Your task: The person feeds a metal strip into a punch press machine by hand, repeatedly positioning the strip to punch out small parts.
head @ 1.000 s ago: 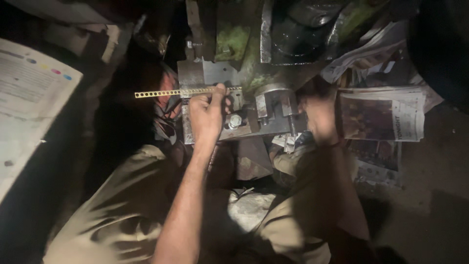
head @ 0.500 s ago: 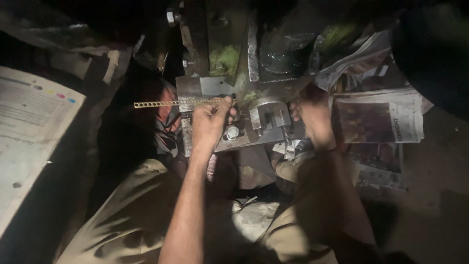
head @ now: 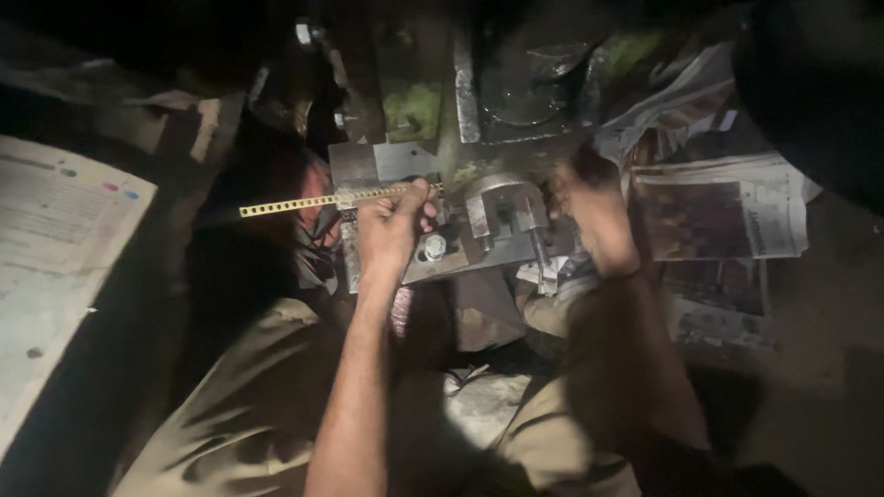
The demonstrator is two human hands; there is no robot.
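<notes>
The left hand (head: 391, 230) is closed around one end of a thin perforated brass strip (head: 313, 200), pinching it just where it meets a small metal press tool (head: 502, 216) bolted to a steel base plate (head: 387, 164). The right hand (head: 594, 216) is blurred at the right side of the tool; it looks curled as if around a handle, but whether it actually grips anything cannot be told from this view.

The strip lies nearly level, its long axis running left to right across the scene with a slight rise toward the right. Its free end sticks well out to the left over dark ground, and the held end points right, into the tool's mouth — the row of small holes runs along its whole visible length.

To do this step well, it seems best to keep the strip flat and square to the tool, so that it enters straight rather than at a slant. The left fingers sit very close to the working part, so holding a little farther back along the strip would be safer. The long unsupported end may sag or swing — steadying it would help keep the spacing even.

Folded newspapers (head: 718, 216) lie on the right beside the tool, and a printed sheet (head: 55, 239) lies at the far left edge. The person's knees frame the near side.
</notes>
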